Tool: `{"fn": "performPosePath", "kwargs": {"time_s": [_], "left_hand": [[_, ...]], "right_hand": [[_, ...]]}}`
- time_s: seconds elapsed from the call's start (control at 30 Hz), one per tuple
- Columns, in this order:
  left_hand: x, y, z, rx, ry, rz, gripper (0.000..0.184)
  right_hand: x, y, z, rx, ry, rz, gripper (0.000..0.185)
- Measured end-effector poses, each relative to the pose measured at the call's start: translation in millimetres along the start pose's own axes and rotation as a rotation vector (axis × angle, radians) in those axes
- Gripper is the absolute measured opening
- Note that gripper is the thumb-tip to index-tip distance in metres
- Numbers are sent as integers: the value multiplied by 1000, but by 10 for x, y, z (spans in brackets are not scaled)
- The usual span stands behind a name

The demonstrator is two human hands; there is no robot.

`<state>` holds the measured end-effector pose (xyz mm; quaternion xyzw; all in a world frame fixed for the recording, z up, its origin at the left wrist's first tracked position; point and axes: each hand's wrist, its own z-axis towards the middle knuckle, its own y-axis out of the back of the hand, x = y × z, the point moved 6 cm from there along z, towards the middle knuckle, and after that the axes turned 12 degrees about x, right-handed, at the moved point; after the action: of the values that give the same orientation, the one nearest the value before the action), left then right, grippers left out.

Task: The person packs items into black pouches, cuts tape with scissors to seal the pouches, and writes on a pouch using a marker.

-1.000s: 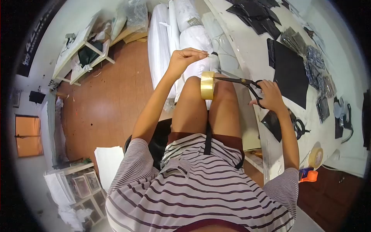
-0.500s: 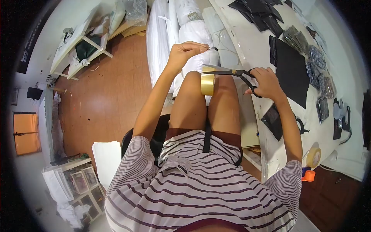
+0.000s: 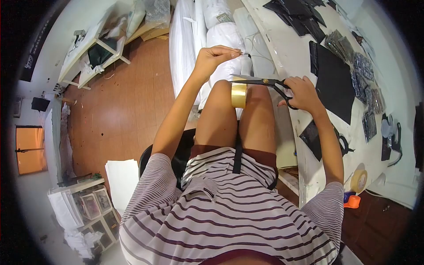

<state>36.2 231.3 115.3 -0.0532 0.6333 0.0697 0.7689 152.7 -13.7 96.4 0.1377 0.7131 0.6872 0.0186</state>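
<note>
Between my knees stands a roll of yellowish tape (image 3: 239, 96). My right hand (image 3: 301, 93) is wrapped round the handles of large black scissors (image 3: 266, 81), whose blades are parted and point left, over the top of the roll. Higher up and to the left, my left hand (image 3: 217, 59) is pinched, thumb against fingers, above the roll. What it holds, if anything, is too small to make out.
A white table (image 3: 282, 51) on the right bears a black sheet (image 3: 334, 86), black packets (image 3: 295, 13), another tape roll (image 3: 358, 180) and an orange object (image 3: 352, 202). White wrapped rolls (image 3: 183, 48) lie ahead. A white shelf (image 3: 90, 57) stands at the left.
Both hands have shifted a little upward in view, and the scissors have moved left, from beside the tape roll to across its top. Over the last half second almost nothing has moved.
</note>
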Motion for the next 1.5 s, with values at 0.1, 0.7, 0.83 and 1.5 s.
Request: {"fn": "performPosePath", "kwargs": {"time_s": [0.1, 0.7, 0.83, 1.5], "left_hand": [[2, -3, 6, 6, -18, 4, 11], [28, 15, 3, -5, -16, 10, 11], [22, 14, 3, -3, -22, 11, 10], [-21, 17, 26, -132, 8, -186, 19]], "right_hand": [[-17, -37, 6, 22, -6, -6, 67], [-36, -114, 50, 59, -41, 6, 65], [-53, -130, 50, -4, -3, 18, 63], [-248, -612, -19, 8, -25, 31, 37]]}}
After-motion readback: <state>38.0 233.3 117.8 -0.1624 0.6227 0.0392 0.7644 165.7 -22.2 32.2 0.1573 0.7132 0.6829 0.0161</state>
